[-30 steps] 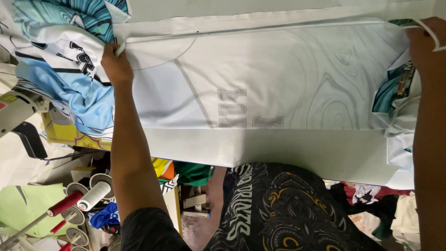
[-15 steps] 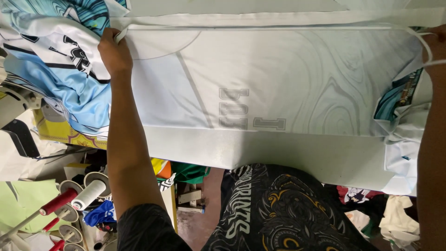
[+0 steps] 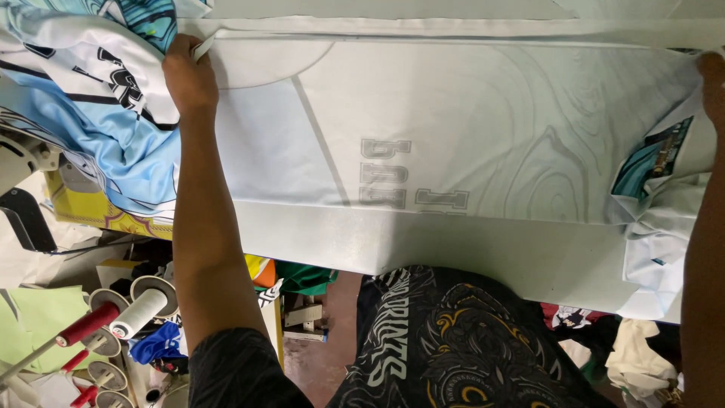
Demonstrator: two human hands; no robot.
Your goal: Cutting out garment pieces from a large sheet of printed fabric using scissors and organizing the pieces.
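A large white printed sheet (image 3: pixel 468 136) with faint grey contour lines and blocky mirrored lettering lies flat across a white table (image 3: pixel 453 249). My left hand (image 3: pixel 189 75) pinches its upper left corner. My right hand (image 3: pixel 710 79) grips the sheet's upper right edge, at the frame's right border and partly cut off. Both arms are stretched out, so the sheet lies taut between them.
Blue, white and black printed fabric (image 3: pixel 91 113) is heaped at the left. Folded white pieces with a teal print (image 3: pixel 657 196) lie at the right. Thread spools, red and white (image 3: pixel 121 317), stand on a rack lower left. More cloth lies below the table edge.
The view has come closer to the table. Both hands have kept their grip and the sheet now lies flatter and straighter.
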